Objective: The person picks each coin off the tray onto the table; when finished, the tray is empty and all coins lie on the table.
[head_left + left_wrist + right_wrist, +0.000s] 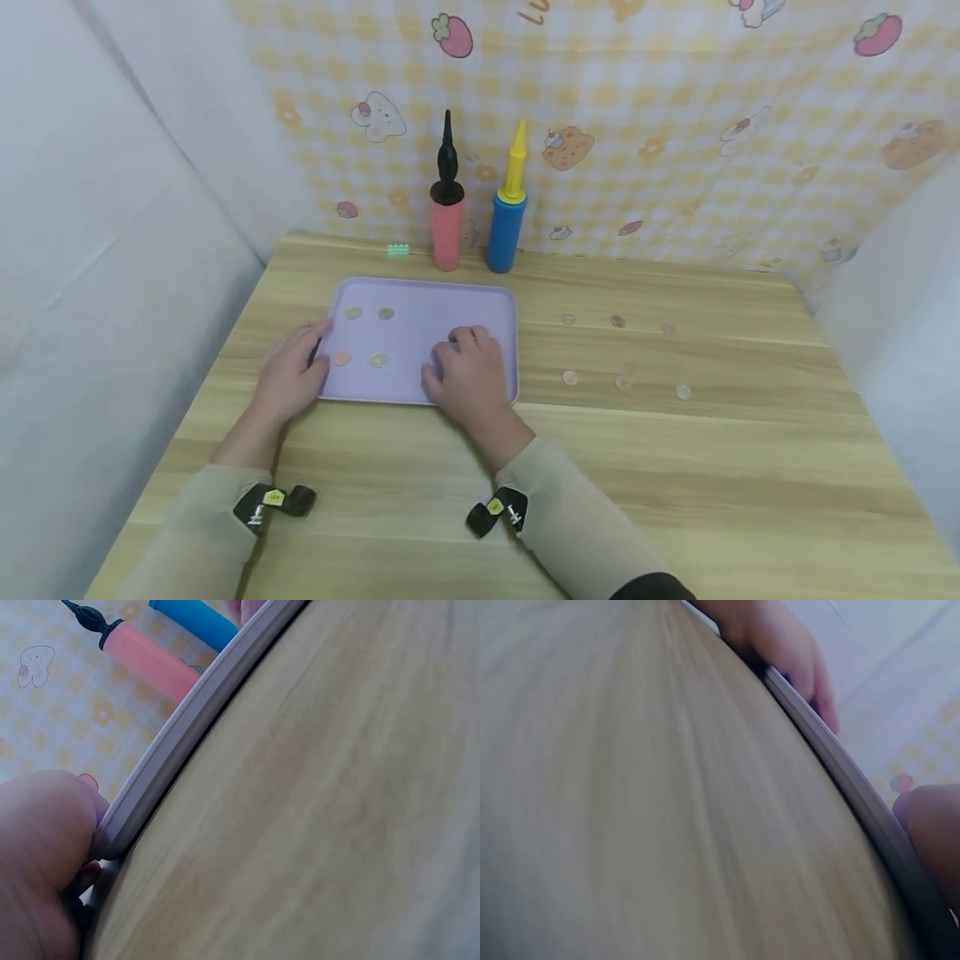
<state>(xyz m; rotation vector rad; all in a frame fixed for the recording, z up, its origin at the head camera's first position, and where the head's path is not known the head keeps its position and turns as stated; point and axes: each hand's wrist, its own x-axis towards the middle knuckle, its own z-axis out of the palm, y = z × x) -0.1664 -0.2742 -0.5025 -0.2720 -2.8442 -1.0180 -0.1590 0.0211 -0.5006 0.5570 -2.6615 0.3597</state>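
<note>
My left hand (290, 372) rests at the left side of a shallow purple tray (420, 292), thumb and fingertips at its rim. Several coins lie in the tray's left half, among them a copper coin (342, 358) and a silvery coin (378, 360). Over the right half of the tray is my right hand (472, 371), back of the hand up and fingers bent down to the tray floor. Its fingertips are mostly hidden, and I cannot tell whether a coin is between them. In the left wrist view, the left thumb (52, 817) overlaps the tray's corner.
Right of the tray, several coins lie in two rows on the wooden table (712, 483), including a copper coin (570, 377). Behind the tray stand a pink hand pump (447, 233) and a blue hand pump (507, 233), beside a small green block (398, 250). A patterned cloth (675, 100) hangs behind.
</note>
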